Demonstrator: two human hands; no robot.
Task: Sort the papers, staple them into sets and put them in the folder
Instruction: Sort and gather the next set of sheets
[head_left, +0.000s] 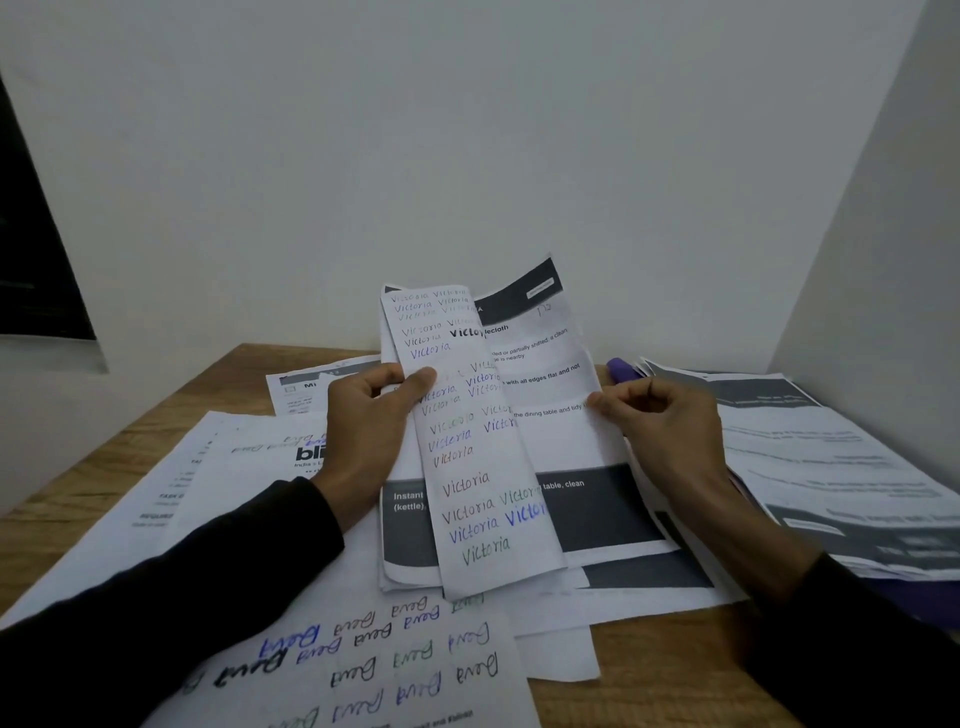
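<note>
My left hand (371, 431) grips a bunch of papers held up above the table, thumb on a narrow handwritten sheet (480, 467) covered in repeated words. Behind it is a printed sheet with dark bands (550, 374); my right hand (660, 426) pinches its right edge. More papers lie loose on the wooden table (670, 675): a handwritten sheet (374, 665) at the front, a printed sheet (244, 457) at the left, a stack of printed pages (841, 467) at the right. A purple folder (621, 370) peeks out under that stack.
White walls close the table in at the back and right, forming a corner. A dark window (31, 249) is at the far left. Bare wood shows at the table's left edge and at the front right.
</note>
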